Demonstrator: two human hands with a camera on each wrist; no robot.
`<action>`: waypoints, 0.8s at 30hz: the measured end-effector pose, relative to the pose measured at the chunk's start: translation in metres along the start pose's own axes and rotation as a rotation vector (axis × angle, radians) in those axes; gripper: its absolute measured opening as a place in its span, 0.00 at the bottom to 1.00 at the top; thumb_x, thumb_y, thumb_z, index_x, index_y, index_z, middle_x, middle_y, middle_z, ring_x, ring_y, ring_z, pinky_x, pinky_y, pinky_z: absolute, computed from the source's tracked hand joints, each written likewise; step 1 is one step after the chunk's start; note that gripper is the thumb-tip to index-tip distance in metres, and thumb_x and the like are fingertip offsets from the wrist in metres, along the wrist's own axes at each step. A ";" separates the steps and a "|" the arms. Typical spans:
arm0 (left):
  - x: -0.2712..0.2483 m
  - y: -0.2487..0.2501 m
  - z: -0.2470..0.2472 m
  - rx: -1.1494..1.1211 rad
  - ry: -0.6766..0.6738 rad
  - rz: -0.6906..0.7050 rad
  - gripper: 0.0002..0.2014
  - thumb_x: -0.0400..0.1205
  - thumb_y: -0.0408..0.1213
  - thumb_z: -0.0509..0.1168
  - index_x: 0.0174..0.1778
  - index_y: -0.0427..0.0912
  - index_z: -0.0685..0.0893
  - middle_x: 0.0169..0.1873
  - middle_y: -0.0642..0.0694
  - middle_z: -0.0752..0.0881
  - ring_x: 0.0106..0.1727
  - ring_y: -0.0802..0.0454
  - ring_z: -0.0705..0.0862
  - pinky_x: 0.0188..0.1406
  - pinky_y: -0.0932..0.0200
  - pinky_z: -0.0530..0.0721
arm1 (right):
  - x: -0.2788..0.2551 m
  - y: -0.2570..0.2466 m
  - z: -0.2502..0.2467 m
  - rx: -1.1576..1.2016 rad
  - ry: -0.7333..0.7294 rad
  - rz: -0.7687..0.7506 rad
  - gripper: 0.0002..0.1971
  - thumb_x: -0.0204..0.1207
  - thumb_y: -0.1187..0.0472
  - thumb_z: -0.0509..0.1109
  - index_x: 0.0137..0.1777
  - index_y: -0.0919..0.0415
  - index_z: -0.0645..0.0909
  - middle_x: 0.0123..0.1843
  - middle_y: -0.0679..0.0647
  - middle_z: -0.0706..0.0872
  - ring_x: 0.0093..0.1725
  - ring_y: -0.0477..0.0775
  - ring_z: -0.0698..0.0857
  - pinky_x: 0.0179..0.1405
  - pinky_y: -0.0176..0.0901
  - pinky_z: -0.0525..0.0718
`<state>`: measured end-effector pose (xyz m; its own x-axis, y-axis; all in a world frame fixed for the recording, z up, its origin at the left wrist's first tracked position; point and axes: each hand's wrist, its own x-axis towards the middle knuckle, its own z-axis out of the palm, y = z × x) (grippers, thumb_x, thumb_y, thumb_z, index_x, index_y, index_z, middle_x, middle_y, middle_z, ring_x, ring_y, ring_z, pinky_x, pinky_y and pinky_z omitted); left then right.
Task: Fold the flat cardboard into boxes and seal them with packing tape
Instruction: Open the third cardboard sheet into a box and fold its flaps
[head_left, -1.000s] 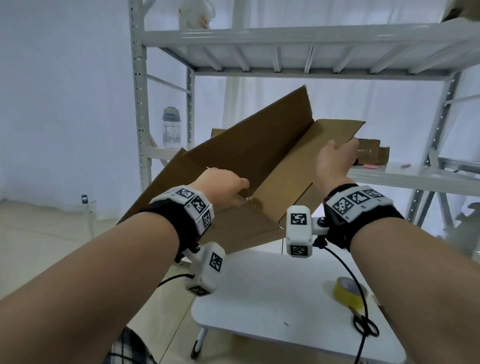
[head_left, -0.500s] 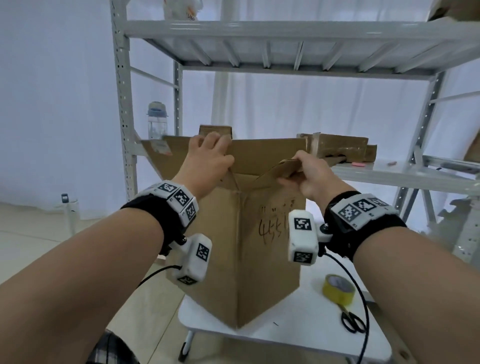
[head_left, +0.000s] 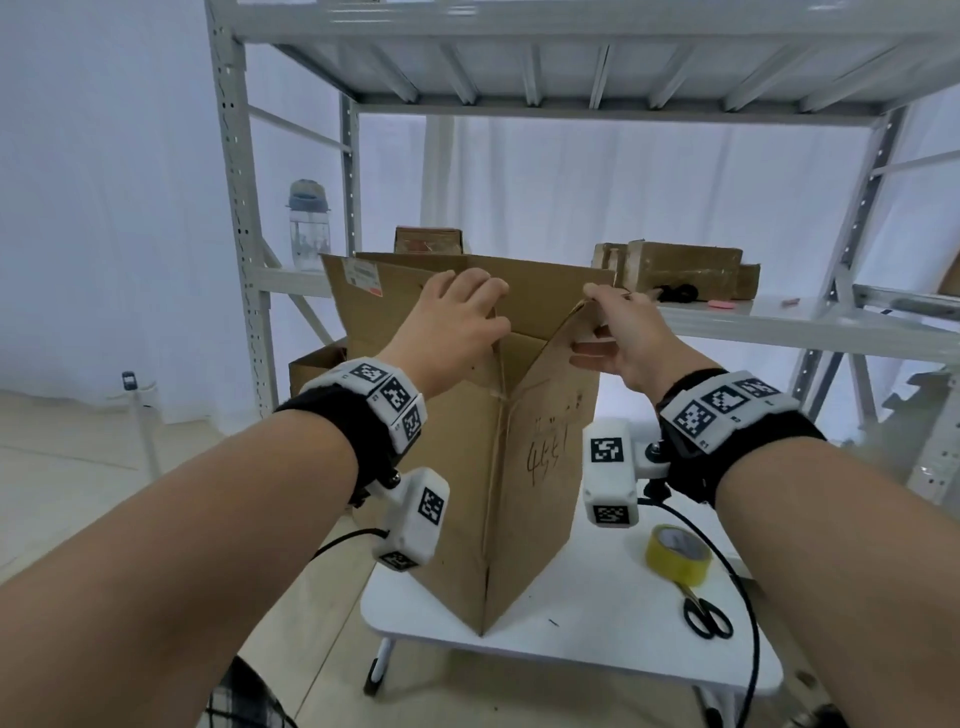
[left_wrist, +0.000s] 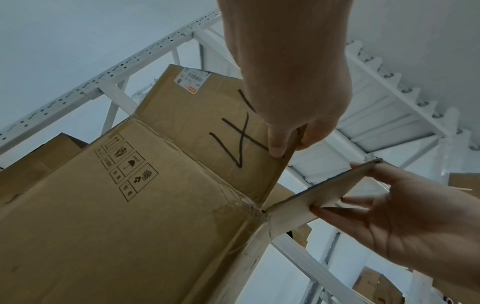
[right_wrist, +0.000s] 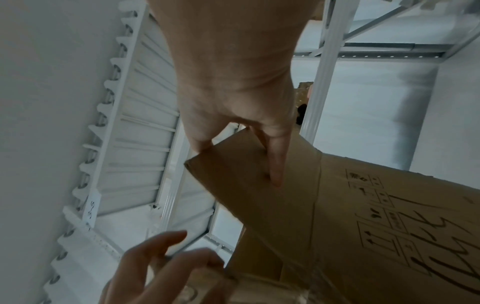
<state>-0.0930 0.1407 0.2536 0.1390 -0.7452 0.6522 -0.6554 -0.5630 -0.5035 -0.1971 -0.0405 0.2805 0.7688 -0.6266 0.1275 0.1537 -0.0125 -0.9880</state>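
Atop the upright box (head_left: 524, 467), the left hand (head_left: 452, 332) and right hand (head_left: 623, 338) each pinch a top flap, ready to be folded inward before taping.

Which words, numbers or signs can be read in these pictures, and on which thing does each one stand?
"4551", roughly, in black marker: side of the cardboard box; the last digits are unclear.
Large marker strokes, perhaps "4": upright flap, partly hidden by the left hand.
Printed handling pictograms, an umbrella among them: box wall; captions too small.
White barcode label: digits blurred.
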 end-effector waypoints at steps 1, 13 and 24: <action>0.000 0.002 0.001 -0.001 -0.012 -0.001 0.15 0.70 0.36 0.79 0.51 0.47 0.87 0.68 0.38 0.78 0.72 0.36 0.71 0.68 0.33 0.72 | -0.002 0.000 0.002 -0.028 -0.002 -0.012 0.33 0.81 0.53 0.68 0.82 0.52 0.58 0.58 0.56 0.79 0.49 0.63 0.87 0.44 0.60 0.91; 0.004 0.009 0.000 -0.237 0.107 -0.006 0.32 0.71 0.34 0.77 0.72 0.38 0.76 0.73 0.32 0.74 0.70 0.32 0.77 0.67 0.41 0.77 | -0.010 0.013 0.035 -0.532 -0.028 -0.374 0.29 0.74 0.29 0.60 0.70 0.42 0.70 0.79 0.54 0.61 0.69 0.60 0.76 0.64 0.65 0.81; -0.004 -0.031 0.009 -0.422 -0.195 -0.356 0.36 0.85 0.45 0.62 0.85 0.44 0.52 0.84 0.42 0.56 0.84 0.43 0.55 0.82 0.49 0.53 | -0.008 0.018 0.019 -0.692 -0.002 -0.496 0.27 0.83 0.59 0.64 0.80 0.51 0.62 0.80 0.56 0.65 0.62 0.50 0.77 0.59 0.38 0.68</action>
<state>-0.0662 0.1578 0.2615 0.5131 -0.6107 0.6032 -0.7764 -0.6299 0.0228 -0.1886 -0.0213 0.2634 0.7137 -0.4218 0.5593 0.0593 -0.7592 -0.6482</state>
